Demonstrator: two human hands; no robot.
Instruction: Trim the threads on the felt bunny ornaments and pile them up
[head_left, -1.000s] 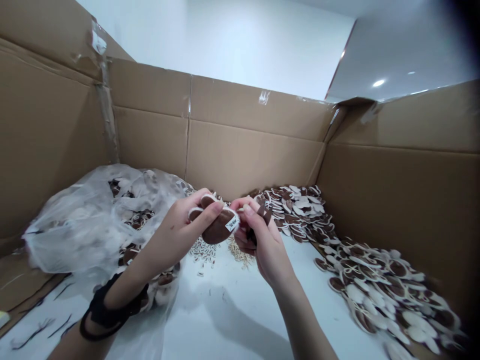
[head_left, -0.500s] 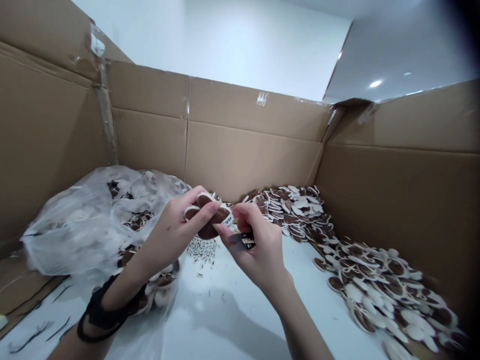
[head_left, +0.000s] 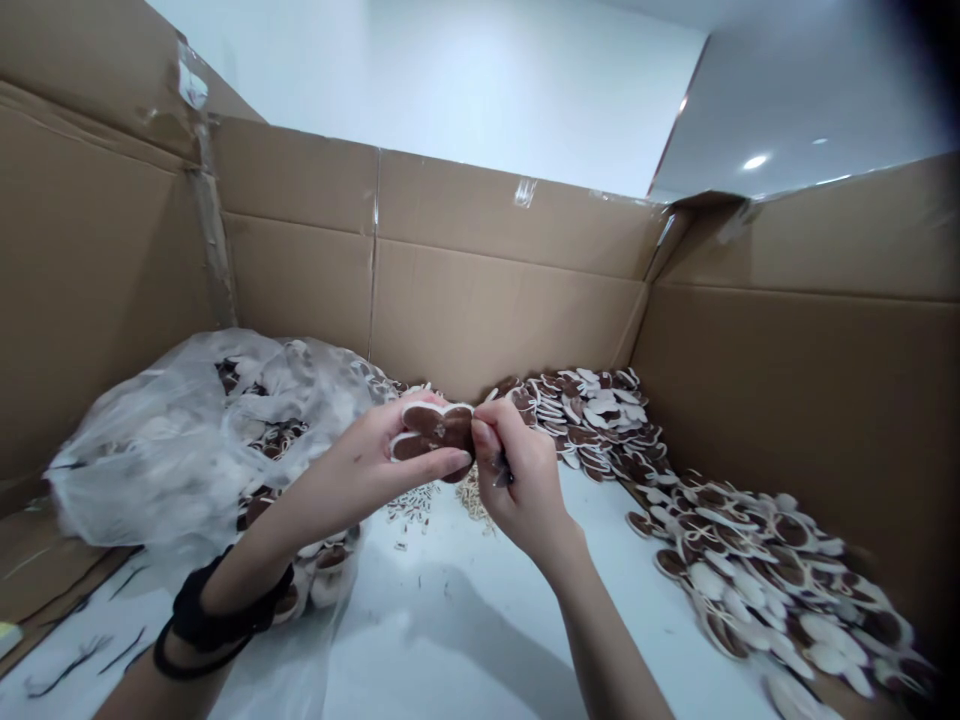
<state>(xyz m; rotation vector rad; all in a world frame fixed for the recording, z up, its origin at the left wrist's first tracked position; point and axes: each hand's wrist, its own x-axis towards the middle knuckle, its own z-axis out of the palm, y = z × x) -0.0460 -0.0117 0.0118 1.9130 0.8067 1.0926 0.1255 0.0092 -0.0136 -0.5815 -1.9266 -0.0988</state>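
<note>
My left hand point(head_left: 373, 457) is closed on a brown, bunny-shaped plush patch point(head_left: 439, 425) with a white edge, its two ears pointing left and the thumb lying along its near side. At the patch's right end, my right hand point(head_left: 526, 467) pinches the edge between thumb and fingers. A small dark tool point(head_left: 503, 468) is tucked in the right palm; its kind is mostly hidden by the fingers. Behind and below the patch, heaps of tiny pale label pieces point(head_left: 411, 503) lie on the white tabletop point(head_left: 442, 640).
A translucent plastic bag point(head_left: 142, 460) full of similar patches stands at left. More patches are piled at the back right point(head_left: 592, 415) and along the right side point(head_left: 765, 570). Cardboard walls point(head_left: 510, 240) enclose the table. Dark threads point(head_left: 124, 650) lie at lower left.
The patch has turned and shifted slightly right, ears now pointing left. My right fingers have closed on its end, and the white lettered label seen there before is now covered.
</note>
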